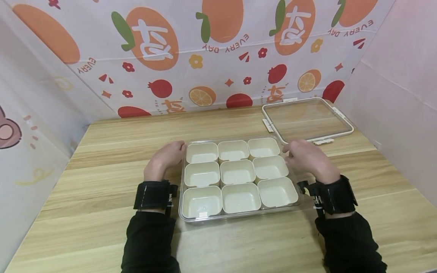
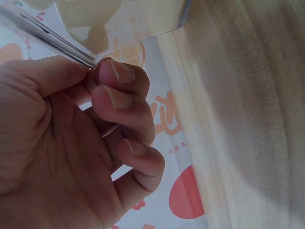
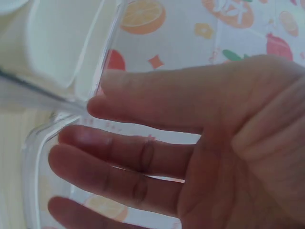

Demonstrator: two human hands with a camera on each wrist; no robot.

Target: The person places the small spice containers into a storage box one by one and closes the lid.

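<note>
A clear plastic box (image 1: 239, 217) stands on the wooden table, with rows of cream square cups (image 1: 238, 172) inside it. My left hand (image 1: 166, 159) is at the box's far left corner; in the left wrist view its thumb and curled forefinger pinch the clear rim (image 2: 52, 38). At the far right corner is my right hand (image 1: 305, 157). Its thumb and forefinger tips meet at the box's edge in the right wrist view, while the other fingers (image 3: 114, 148) stretch out loosely below. The cups look empty.
A clear lid (image 1: 307, 119) with a white frame and side clips lies at the back right, close to my right hand. Behind the wooden table (image 1: 119, 159) hangs a fruit-print cloth (image 1: 222, 76). Pale sheets rise at both sides.
</note>
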